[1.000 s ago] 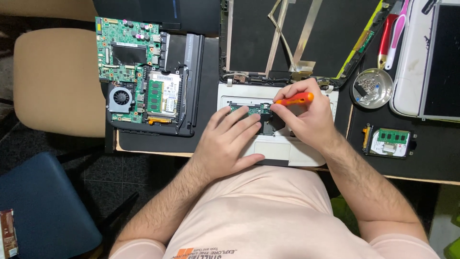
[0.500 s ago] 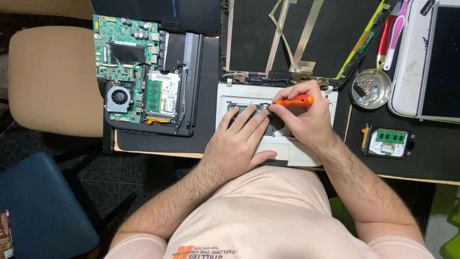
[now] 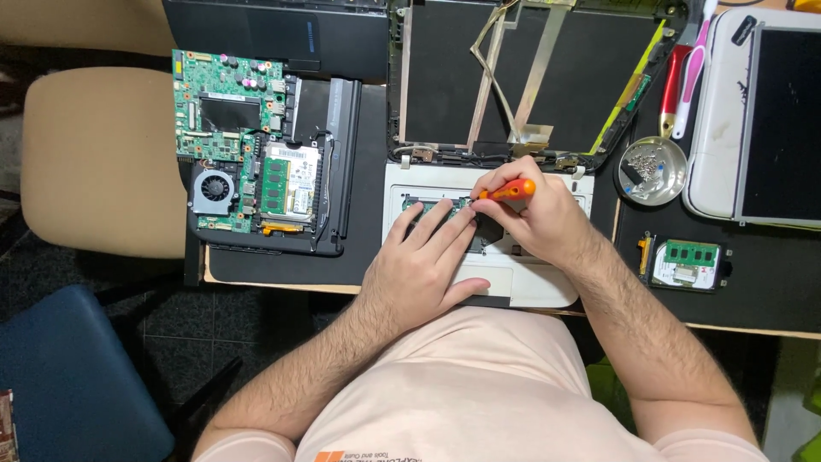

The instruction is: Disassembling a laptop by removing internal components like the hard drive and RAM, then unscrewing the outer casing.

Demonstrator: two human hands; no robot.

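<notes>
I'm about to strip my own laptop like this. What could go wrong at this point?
1. The orange-handled screwdriver in the right hand works close to the left hand's fingers on the white palmrest; a slip could jab them or scratch the small board.
2. A freed screw could roll off, since the metal screw dish sits out of easy reach.
3. The loose ribbon cables above could snag.

Hands (image 3: 479, 248), orange screwdriver (image 3: 511, 191) on white laptop shell (image 3: 547, 291)

Head cam, straight down, close over desk (image 3: 282, 265).
</notes>
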